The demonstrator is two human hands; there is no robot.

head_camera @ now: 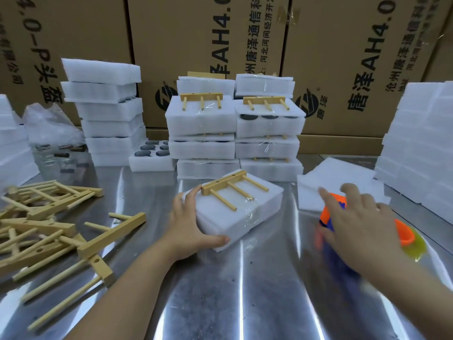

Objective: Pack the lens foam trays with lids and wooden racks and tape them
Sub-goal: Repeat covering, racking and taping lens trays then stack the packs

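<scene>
A white foam pack [241, 214] lies on the metal table at centre, with a wooden rack [229, 188] taped on top by clear tape. My left hand [190, 222] grips the pack's left near corner, thumb on the front side, fingers on the left edge. My right hand [355, 222] hovers with spread fingers over an orange and blue tape dispenser [404, 231], blurred by motion; whether it touches the dispenser I cannot tell. Loose foam lids [340, 177] lie just behind that hand.
Taped packs with racks [235, 133] are stacked behind the centre pack. A pile of loose wooden racks [49, 229] covers the left of the table. Foam tray stacks [107, 111] stand back left, an open lens tray [153, 153] beside them, foam sheets [421, 143] at right. Cardboard boxes [343, 57] wall the back.
</scene>
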